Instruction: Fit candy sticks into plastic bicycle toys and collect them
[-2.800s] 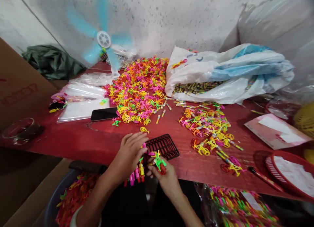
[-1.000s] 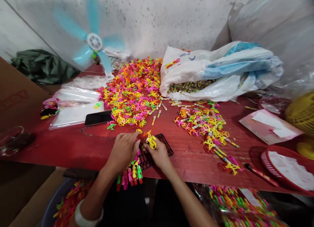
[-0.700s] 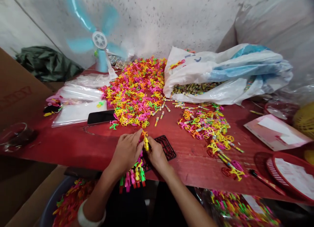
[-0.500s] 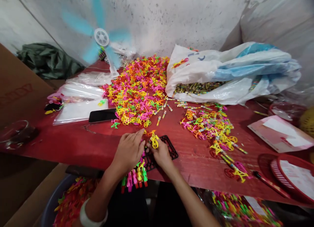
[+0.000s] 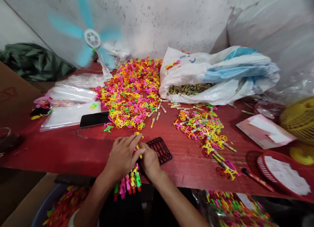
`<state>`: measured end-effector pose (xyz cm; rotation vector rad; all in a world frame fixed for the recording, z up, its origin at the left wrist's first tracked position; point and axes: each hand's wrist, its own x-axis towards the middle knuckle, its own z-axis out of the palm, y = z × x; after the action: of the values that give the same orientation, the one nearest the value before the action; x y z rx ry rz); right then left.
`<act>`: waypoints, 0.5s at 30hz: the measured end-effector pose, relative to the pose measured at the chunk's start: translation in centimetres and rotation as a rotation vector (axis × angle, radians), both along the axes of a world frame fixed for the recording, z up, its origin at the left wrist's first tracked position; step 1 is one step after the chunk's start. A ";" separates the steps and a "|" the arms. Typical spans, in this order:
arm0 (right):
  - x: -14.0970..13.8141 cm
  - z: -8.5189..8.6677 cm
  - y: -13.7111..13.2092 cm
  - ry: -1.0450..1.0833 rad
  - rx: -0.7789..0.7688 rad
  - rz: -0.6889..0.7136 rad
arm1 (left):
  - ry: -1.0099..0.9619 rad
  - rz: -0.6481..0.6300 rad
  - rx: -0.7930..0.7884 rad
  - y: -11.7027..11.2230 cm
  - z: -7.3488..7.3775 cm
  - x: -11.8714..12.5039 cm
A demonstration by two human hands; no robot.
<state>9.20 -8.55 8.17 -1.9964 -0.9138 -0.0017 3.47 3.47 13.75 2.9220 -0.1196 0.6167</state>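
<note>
My left hand (image 5: 122,156) lies over the near end of a black plastic grid rack (image 5: 160,149) at the front edge of the red table (image 5: 73,148). Its fingers curl together over small coloured plastic toys. My right hand (image 5: 149,160) is beside it, fingers bent down onto the rack, pinching a yellow toy piece (image 5: 137,148) between the two hands. A row of green, pink and yellow toys (image 5: 127,184) sticks out under my left hand, past the table edge.
A big heap of coloured toy bicycles (image 5: 132,89) lies behind, a smaller heap (image 5: 201,125) to the right. A white bag of small tubes (image 5: 208,76), a spinning blue fan (image 5: 92,40), a black phone (image 5: 94,119), clear bags (image 5: 68,114) and a red basket (image 5: 282,169) surround them.
My right hand, which held a yellow toy bicycle up over the rack, has come down onto the rack next to my left hand; the bicycle is now mostly hidden between them.
</note>
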 end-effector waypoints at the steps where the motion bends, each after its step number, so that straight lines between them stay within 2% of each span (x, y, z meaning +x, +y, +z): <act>1: 0.4 0.1 -0.3 0.006 0.027 0.035 | 0.000 0.000 0.006 0.0 0.1 0.0; 3: 2.1 0.6 -1.9 -0.021 0.092 0.061 | 0.000 0.012 0.003 0.0 0.2 0.1; 4: 3.4 0.9 -3.1 -0.063 0.107 0.014 | 0.000 0.017 -0.003 0.0 0.2 0.1; 6: 6.6 1.7 -6.4 -0.176 0.048 -0.234 | 0.002 0.020 -0.013 -0.1 0.3 0.1; 8: 9.9 2.4 -9.8 -0.274 -0.184 -0.588 | 0.011 0.014 -0.023 -0.2 0.4 0.1; 9: 11.2 2.7 -11.2 -0.285 -0.305 -0.691 | 0.017 0.015 -0.030 -0.2 0.5 0.1; 11: 12.8 2.8 -13.0 -0.287 -0.403 -0.725 | 0.027 0.019 -0.046 -0.2 0.6 0.1; 15: 12.5 2.3 -13.3 -0.289 -0.439 -0.566 | 0.036 0.019 -0.062 -0.1 0.5 0.1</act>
<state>21.73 -21.84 10.42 -2.6600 -0.5158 -0.4510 3.56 3.37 14.23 2.8762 -0.0678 0.5603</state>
